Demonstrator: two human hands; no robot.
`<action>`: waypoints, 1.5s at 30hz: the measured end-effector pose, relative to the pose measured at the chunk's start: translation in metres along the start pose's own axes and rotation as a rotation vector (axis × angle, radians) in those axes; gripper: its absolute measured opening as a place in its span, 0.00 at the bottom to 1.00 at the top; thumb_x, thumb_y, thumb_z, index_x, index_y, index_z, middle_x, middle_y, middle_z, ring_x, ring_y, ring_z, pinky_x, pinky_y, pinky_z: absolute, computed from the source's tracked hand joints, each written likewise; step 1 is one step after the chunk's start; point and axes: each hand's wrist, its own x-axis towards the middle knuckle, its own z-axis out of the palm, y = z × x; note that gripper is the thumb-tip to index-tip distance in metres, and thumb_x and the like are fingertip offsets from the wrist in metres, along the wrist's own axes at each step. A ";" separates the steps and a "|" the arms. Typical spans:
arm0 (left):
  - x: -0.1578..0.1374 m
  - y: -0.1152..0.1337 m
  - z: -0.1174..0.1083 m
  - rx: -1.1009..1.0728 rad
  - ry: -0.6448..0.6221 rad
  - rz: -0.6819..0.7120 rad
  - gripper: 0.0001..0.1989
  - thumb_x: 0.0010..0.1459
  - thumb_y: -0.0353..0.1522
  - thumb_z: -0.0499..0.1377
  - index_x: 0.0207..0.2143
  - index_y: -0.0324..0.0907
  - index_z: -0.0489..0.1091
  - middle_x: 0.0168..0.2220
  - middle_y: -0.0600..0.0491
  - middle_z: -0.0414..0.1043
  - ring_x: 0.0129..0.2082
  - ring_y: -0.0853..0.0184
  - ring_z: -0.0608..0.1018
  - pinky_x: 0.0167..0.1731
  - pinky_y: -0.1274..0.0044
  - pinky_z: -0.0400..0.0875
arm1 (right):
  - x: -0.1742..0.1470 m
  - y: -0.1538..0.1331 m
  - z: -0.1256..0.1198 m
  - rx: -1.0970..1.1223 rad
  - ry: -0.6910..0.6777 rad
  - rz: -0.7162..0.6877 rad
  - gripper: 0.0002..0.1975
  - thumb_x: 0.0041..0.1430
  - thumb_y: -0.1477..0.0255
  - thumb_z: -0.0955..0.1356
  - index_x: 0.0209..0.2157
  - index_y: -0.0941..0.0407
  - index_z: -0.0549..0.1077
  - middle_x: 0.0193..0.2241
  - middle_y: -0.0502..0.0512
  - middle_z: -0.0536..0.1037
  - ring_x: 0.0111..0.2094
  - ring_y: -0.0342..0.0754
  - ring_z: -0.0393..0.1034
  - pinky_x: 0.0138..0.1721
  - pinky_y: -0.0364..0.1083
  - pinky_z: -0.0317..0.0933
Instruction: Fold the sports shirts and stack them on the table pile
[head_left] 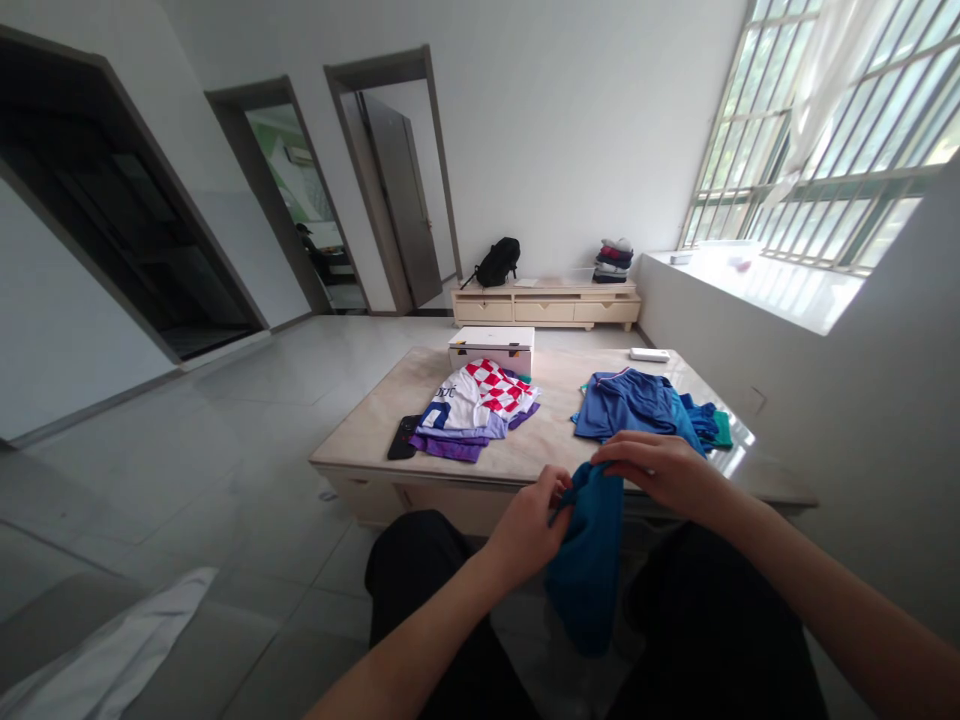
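A teal-blue garment (589,560) hangs between my knees, bunched at its top edge; its exact kind does not show. My left hand (529,525) pinches its upper left corner. With fingers closed over the upper right edge, my right hand (656,465) grips the same cloth. Just beyond the right hand lies a pile of folded blue clothes (630,400), with green and brighter blue pieces under it. To the left, a white shirt with red checks (480,395) tops a stack with purple cloth (457,447) below.
The low table (367,420) spans the area before my knees. On it are a black phone (403,437), a white box (491,345) and a white remote-like object (649,354). A backpack (499,262) and folded clothes (613,260) rest on the far cabinet (544,310).
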 end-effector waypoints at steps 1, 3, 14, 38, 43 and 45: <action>-0.002 -0.003 0.002 0.009 -0.003 -0.017 0.12 0.60 0.26 0.57 0.45 0.46 0.66 0.37 0.53 0.75 0.37 0.64 0.79 0.39 0.75 0.73 | 0.000 0.001 0.000 -0.009 0.006 0.003 0.11 0.70 0.71 0.65 0.48 0.52 0.78 0.41 0.57 0.82 0.40 0.47 0.78 0.41 0.43 0.70; -0.007 -0.008 0.004 0.026 -0.009 -0.028 0.10 0.59 0.25 0.56 0.42 0.46 0.68 0.35 0.54 0.74 0.35 0.66 0.78 0.36 0.77 0.72 | -0.002 0.003 -0.002 -0.026 -0.004 -0.002 0.12 0.70 0.71 0.65 0.48 0.52 0.79 0.40 0.57 0.82 0.41 0.48 0.78 0.42 0.43 0.70; -0.033 -0.018 0.010 0.078 0.147 -0.078 0.13 0.61 0.26 0.57 0.48 0.46 0.69 0.42 0.53 0.77 0.35 0.67 0.77 0.39 0.75 0.72 | -0.008 0.006 -0.003 -0.076 -0.049 -0.009 0.14 0.71 0.74 0.62 0.49 0.51 0.78 0.42 0.57 0.82 0.43 0.48 0.77 0.44 0.44 0.69; -0.013 0.011 0.032 -0.019 0.217 0.139 0.08 0.66 0.35 0.60 0.46 0.45 0.75 0.55 0.46 0.70 0.41 0.66 0.79 0.48 0.72 0.74 | -0.010 -0.007 0.004 0.035 0.004 -0.012 0.12 0.70 0.74 0.64 0.48 0.52 0.78 0.41 0.57 0.81 0.42 0.47 0.77 0.43 0.43 0.69; -0.014 0.007 0.033 -0.026 0.208 0.118 0.04 0.64 0.33 0.62 0.40 0.42 0.75 0.51 0.46 0.72 0.38 0.66 0.77 0.43 0.75 0.72 | -0.011 -0.006 0.002 0.017 -0.005 -0.027 0.12 0.71 0.77 0.63 0.48 0.54 0.77 0.42 0.58 0.81 0.43 0.47 0.76 0.44 0.43 0.68; -0.015 0.005 0.031 -0.073 0.218 0.108 0.03 0.64 0.31 0.61 0.36 0.41 0.74 0.45 0.48 0.74 0.41 0.65 0.77 0.42 0.76 0.70 | -0.012 -0.004 0.002 0.020 0.014 -0.047 0.12 0.70 0.77 0.63 0.48 0.54 0.77 0.41 0.58 0.81 0.42 0.47 0.76 0.43 0.44 0.68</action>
